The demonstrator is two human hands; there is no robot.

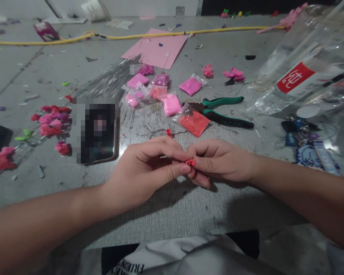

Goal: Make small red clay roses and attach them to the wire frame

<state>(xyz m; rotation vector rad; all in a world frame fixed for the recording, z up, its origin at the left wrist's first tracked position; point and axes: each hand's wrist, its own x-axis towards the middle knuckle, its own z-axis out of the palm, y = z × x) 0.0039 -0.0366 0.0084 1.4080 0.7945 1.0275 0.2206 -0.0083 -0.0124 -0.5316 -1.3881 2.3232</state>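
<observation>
Between my two hands is a small red clay flower (190, 162), curled into petals. My left hand (149, 164) pinches it with thumb and forefinger from the left. From the other side, my right hand (220, 160) grips it with thumb and fingers, so both hands are closed at the same spot. Just beyond my left fingers a smaller red clay bud (168, 132) sits by a twisted wire (180, 133). An orange-red clay packet (195, 123) lies behind my right hand, beside green-handled pliers (226, 110).
Several pink clay packets (171, 104) and a bundle of thin wires (109, 78) lie further back. A phone (103, 133) and finished clay flowers (50, 122) are at left. Plastic bottles (298, 80) and a keychain (312, 149) are at right. A yellow cable (160, 35) crosses behind.
</observation>
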